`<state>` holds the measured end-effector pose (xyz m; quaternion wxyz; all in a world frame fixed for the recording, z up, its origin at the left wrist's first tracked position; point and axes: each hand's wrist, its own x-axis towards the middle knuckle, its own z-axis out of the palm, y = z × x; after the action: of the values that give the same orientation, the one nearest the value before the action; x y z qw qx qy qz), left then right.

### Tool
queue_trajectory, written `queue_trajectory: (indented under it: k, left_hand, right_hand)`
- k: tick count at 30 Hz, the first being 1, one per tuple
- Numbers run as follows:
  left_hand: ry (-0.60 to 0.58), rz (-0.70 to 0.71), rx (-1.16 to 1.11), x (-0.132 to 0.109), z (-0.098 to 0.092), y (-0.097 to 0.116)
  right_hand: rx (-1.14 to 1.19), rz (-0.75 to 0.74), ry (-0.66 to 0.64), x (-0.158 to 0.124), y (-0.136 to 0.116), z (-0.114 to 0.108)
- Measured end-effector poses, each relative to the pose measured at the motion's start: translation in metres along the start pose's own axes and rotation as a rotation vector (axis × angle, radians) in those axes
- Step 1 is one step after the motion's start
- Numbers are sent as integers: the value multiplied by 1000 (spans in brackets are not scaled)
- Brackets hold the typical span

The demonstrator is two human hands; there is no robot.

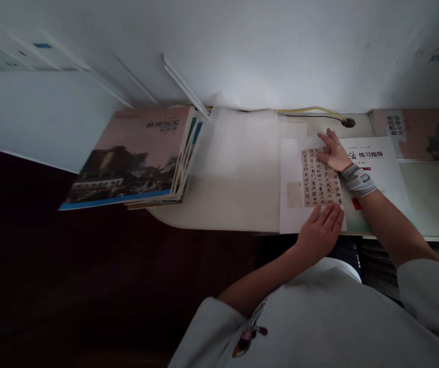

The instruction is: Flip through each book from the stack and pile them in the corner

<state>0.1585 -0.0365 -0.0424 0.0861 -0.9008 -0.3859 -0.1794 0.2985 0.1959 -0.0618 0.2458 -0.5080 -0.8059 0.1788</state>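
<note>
A thin translucent sheet (292, 214) lies over a calligraphy practice book (380, 163) on the pale desk (227, 204); brown columns of characters (317, 179) show through it. My left hand (319, 230) rests flat on the sheet's near edge, fingers stretched out. My right hand (332, 151), with a grey band on its wrist (358, 180), lies flat on the far part of the sheet, fingers spread. Neither hand holds anything.
A stack of books (131, 158) with a pink history cover sits at the desk's left end, overhanging the edge. More translucent sheets (242, 148) lie in the middle. Another pink book (422, 134) lies at the far right. A cable (311, 113) runs into a desk hole.
</note>
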Motion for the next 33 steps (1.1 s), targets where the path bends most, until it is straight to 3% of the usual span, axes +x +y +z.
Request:
queue_trajectory:
  k: [7, 12, 15, 20, 26, 33]
  left_hand:
    - [-52, -129, 39, -27, -7, -14]
    - [-44, -70, 65, -8, -8, -4]
    - [-111, -10, 46, 4, -4, -2]
    - [-153, -42, 55, -12, -1, -13]
    - [-147, -109, 56, -19, -2, -13]
    - [-260, -200, 39, -10, -4, -4]
  right_hand:
    - [59, -101, -57, -2, -2, 7]
    - [-31, -140, -22, -1, 0, 14]
    - [-145, -127, -22, -5, -9, 17]
    - [-258, -113, -40, -12, -29, 22]
    - [-149, -19, 102, -4, -18, 15]
    - [-248, -76, -98, -14, -24, 10]
